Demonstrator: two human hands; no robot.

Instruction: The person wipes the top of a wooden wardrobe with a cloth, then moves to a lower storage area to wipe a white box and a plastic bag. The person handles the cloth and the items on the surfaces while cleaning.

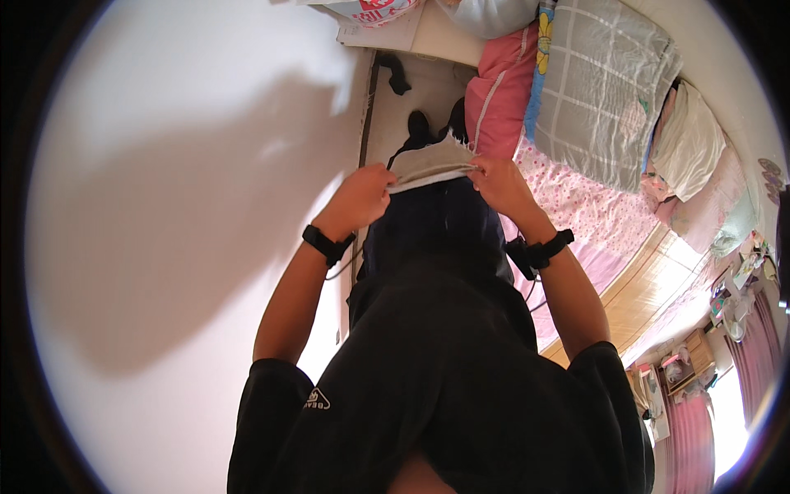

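Observation:
A greyish-beige piece of cloth with a white edge and a frayed far end is stretched between my two hands, in front of my dark trousers. My left hand pinches its left corner, and my right hand grips the right corner. The white edge runs almost straight from one hand to the other. Folds hide how large the cloth is. Each wrist wears a black strap with a thin cable.
A white wall rises close on my left. To my right is a bed with a pink dotted sheet, a grey checked blanket and a pink padded cloth. Ahead, a dark item lies on the floor below a pale tabletop.

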